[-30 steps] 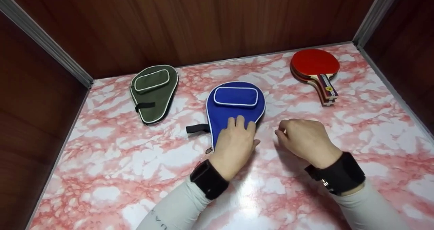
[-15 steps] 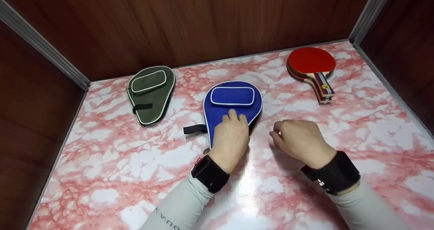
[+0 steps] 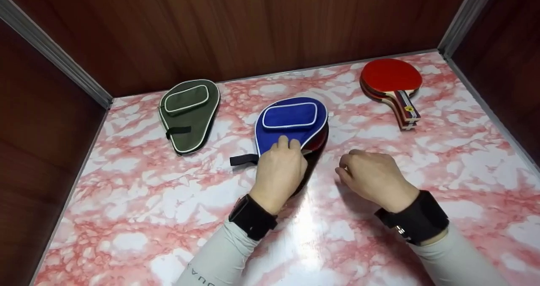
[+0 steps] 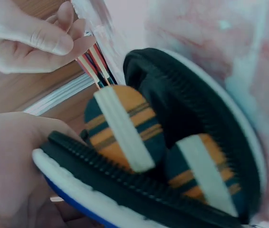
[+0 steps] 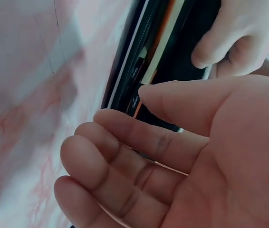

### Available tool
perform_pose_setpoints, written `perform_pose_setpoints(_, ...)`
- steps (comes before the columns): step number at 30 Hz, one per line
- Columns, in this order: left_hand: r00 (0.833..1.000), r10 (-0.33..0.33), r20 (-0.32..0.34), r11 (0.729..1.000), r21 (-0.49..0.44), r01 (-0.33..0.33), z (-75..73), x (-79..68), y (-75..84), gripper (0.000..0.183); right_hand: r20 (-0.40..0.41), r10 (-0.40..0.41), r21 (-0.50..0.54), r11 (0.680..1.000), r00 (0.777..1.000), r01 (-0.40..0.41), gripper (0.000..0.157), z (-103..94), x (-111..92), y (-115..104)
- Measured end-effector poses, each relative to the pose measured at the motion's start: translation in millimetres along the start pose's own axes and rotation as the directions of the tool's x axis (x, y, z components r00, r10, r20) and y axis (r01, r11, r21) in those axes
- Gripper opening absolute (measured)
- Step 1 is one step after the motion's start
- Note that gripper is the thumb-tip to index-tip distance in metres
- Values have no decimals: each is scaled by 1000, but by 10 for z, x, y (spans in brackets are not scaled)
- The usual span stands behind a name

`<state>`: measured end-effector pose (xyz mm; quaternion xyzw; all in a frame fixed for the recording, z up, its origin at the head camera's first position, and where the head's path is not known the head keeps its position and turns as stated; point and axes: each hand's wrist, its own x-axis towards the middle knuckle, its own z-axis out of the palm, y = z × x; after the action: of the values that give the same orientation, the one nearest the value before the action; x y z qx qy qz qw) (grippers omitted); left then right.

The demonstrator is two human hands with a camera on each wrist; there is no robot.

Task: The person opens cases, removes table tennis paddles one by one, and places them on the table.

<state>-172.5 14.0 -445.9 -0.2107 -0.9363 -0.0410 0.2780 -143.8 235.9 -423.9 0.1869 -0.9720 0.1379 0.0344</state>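
My left hand (image 3: 280, 172) grips the loose front edge of a blue zippered table tennis bat case (image 3: 291, 116), holding it up on the right side. Under that raised edge a strip of red bat (image 3: 317, 141) shows. The left wrist view looks into the gaping case, where two striped bat handles (image 4: 125, 128) lie with their butt ends outward, between black zipper edges (image 4: 196, 90). To the right of the case, my right hand (image 3: 375, 176) hovers over the table with loosely curled fingers (image 5: 84, 161) and nothing in them.
A green bat case (image 3: 192, 117) with white piping lies at the back left. Two stacked red bats (image 3: 392, 76) are at the back right, handles toward me. Dark wood panels (image 3: 270, 28) wall in the pink marbled table (image 3: 147, 218) at the back and sides.
My left hand has gone from lying over the blue case to gripping its front edge and lifting it, baring the red bat inside. My right hand stays almost where it was.
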Motion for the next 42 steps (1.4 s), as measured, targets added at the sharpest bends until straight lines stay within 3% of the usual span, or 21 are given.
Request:
perform_pose_setpoints(6, 1000, -21, 0, 990, -143, 21, -14, -101, -133, 13, 3, -23, 3, 1000, 1000, 23, 16, 38, -13, 2)
perform_pose_setpoints(13, 997, -73, 36, 955, -285, 80, -24, -212, -285, 20, 15, -43, 4, 999, 999, 43, 16, 56, -17, 7)
perform_pose_setpoints(31, 979, -147, 144, 874, -444, 196, -133, -270, -457, 27, 39, -44, 8, 999, 998, 43, 14, 55, -9, -16)
perform_pose_setpoints(35, 966, -170, 195, 842, -480, 246, -164, -268, -520, 28, 31, -45, 7, 999, 999, 45, 14, 54, 1, -32)
perform_pose_setpoints(42, 936, -233, 263, 755, -558, 345, -199, -266, -613, 25, 23, -49, 5, 999, 999, 49, 14, 54, 16, -47)
